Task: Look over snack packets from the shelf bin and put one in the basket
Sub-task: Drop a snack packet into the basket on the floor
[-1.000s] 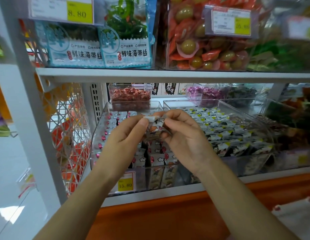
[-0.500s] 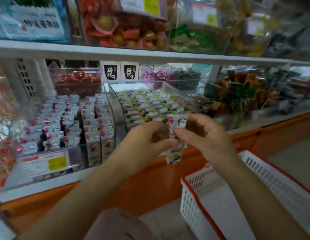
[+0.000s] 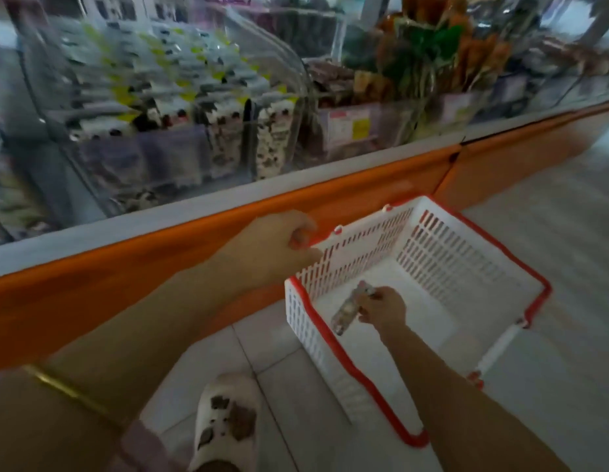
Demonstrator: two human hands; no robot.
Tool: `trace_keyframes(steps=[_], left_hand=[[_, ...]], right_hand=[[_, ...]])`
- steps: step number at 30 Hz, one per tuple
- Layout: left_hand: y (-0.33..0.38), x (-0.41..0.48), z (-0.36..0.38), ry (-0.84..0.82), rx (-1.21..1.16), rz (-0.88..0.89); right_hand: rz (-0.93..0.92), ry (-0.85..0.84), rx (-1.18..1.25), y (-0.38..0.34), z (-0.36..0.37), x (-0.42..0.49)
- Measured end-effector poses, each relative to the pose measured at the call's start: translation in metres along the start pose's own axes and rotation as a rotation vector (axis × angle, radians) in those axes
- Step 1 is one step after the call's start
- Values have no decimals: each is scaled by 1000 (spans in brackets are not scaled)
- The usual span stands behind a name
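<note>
Snack packet (image 3: 345, 311) is in my R hand (image 3: 383, 306), pinched by its top end btwn thumb & fingertips, the rest hanging down-left at a slant. It's inside the basket (image 3: 466, 264), low over the white bottom, nr the left wall. Can't tell if its lower end touches the bottom. Packet looks see-through w/ pale & dark print, too blurry to read.

L hand (image 3: 275, 248) is at the basket's far-left corner, fingers curled, knuckles right by the red rim. Can't tell if I'm gripping the rim or just next to it. Thin gold bangle (image 3: 68, 391) on that forearm, nr the camera.

Basket is white slotted plastic w/ a red rim. It sits on pale floor tiles (image 3: 551, 240), just beside the orange shelf base (image 3: 143, 253). Its handle (image 3: 498, 347), white grip w/ red ends, lies folded down at the near-right side.

Far side, above the orange base: clear shelf bin (image 3: 298, 83) packed w/ upright packets, black-&-white print w/ yellow-green bits. Right of it is a second bin (image 3: 391, 124) w/ brown & orange-green packs and a price tag (image 3: 347, 127) on the front. All smeared.

Near edge: my slipper (image 3: 228, 424), white w/ brown patches, on the tiles left of the basket.
</note>
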State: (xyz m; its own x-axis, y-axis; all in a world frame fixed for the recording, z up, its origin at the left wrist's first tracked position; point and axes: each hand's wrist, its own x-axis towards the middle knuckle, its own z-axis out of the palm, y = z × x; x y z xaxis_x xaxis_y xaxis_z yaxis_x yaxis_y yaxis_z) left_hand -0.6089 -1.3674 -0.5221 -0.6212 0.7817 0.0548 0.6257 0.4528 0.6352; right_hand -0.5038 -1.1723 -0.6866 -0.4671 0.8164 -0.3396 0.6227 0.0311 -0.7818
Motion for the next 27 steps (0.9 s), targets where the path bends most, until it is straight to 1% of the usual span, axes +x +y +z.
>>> trace_keyframes(steps=[2,4,6,8,10,11,13,16,18,20,21,24,25,27], left_hand=[[-5,5,6,-8,-8,-18],[-11,7,10,-23,-25,-48],[-19,6,13,-49,-28,-81],[-26,5,15,-70,-26,-108],[-29,6,15,-78,-39,-123],[-29,7,15,-76,-48,-122],[-27,9,14,-81,-69,-111],[-22,5,11,-93,-81,-101],[-16,1,3,-83,-90,-83],[-7,-4,-9,-73,-80,-58],[-2,-7,-17,-75,-64,-48],[10,-19,-49,-83,33,-24],[12,-26,-61,-69,58,-20],[12,-44,-88,0,73,-10]], right_hand=[[145,-38,-22,30,15,17],[278,-105,24,52,28,31],[355,-159,80,66,41,43],[369,-168,16,73,52,51],[342,-136,-146,78,58,52],[326,-117,-220,79,56,51],[307,-102,-292,81,47,50],[319,-123,-146,72,23,51],[302,-124,-38,50,9,44],[230,-141,-32,17,1,31],[155,-169,-63,-3,-2,22],[-188,-320,-287,-80,-6,-18],[-321,-353,-317,-107,-7,-34],[-560,-366,-278,-160,-4,-75]])
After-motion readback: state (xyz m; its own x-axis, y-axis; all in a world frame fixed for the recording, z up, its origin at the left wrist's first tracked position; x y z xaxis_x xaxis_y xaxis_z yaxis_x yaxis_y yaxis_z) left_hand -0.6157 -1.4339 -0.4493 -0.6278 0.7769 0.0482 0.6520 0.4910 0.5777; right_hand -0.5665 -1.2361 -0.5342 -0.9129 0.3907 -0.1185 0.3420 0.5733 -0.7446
